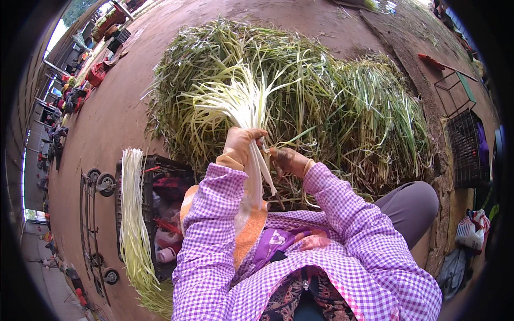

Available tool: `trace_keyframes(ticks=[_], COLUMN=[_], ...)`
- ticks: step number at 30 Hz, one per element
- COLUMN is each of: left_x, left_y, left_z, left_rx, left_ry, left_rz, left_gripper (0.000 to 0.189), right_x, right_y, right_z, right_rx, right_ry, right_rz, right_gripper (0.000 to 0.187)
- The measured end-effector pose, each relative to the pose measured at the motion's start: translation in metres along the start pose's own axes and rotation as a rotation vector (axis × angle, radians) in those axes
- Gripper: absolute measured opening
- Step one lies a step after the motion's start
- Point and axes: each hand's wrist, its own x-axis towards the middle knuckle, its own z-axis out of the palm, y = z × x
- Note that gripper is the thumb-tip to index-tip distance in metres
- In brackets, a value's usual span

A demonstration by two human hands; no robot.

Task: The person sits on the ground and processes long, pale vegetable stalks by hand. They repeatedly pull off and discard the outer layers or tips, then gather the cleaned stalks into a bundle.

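My left hand [241,146], in a tan glove, is closed around a bunch of pale leafy stalks [247,108], which look like blanched chives. Their yellow-white leaves fan out beyond the fist, and the white stem ends hang down over an orange and white towel [251,236] on my lap. Just right of the bunch is my right hand [290,161], its glove soiled, with the fingertips together at a thin strand by the stems. Before me lies a large heap of green leafy stalks [305,92]. Another bundle of pale stalks [131,200] rests along a black plastic crate on the left.
The black plastic crate [150,232] holds bags and a pink roll. Left of it is a wheeled metal cart [94,228]. Rightward are another black crate [468,148], a metal frame [457,90], a red-ended tool [431,61] and a plastic bag [472,232]. People sit far left.
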Motion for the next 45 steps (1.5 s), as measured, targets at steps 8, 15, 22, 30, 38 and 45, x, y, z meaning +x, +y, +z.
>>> trace_keyframes(ticks=[8,15,22,30,38,45], left_x=[-0.011,-0.001,0.0,0.002,-0.008,-0.014], left_y=[0.015,0.017,0.054,0.043,0.038,0.016], left_z=[-0.003,-0.012,-0.049,-0.044,-0.043,-0.021], left_rx=[0.085,0.054,0.001,-0.018,-0.093,-0.419], left_ry=[0.139,0.289,0.378,0.177,0.106,-0.169], left_rz=[0.124,0.203,0.228,0.159,0.131,-0.028], left_gripper=[0.01,0.004,0.012,0.017,0.023,0.025], right_x=[0.042,-0.008,-0.067,-0.057,-0.035,-0.031], right_y=[-0.029,0.039,0.094,-0.032,-0.005,-0.012], right_z=[0.027,0.003,-0.1,-0.05,0.035,0.034], right_rx=[-0.791,-1.902,-1.871,-1.425,-0.512,-0.908], right_ry=[0.206,-0.073,-0.133,0.292,0.196,0.237], right_rz=[0.052,0.58,1.029,0.085,-0.164,-0.678], right_gripper=[0.026,0.032,0.046,0.06,0.021,0.018])
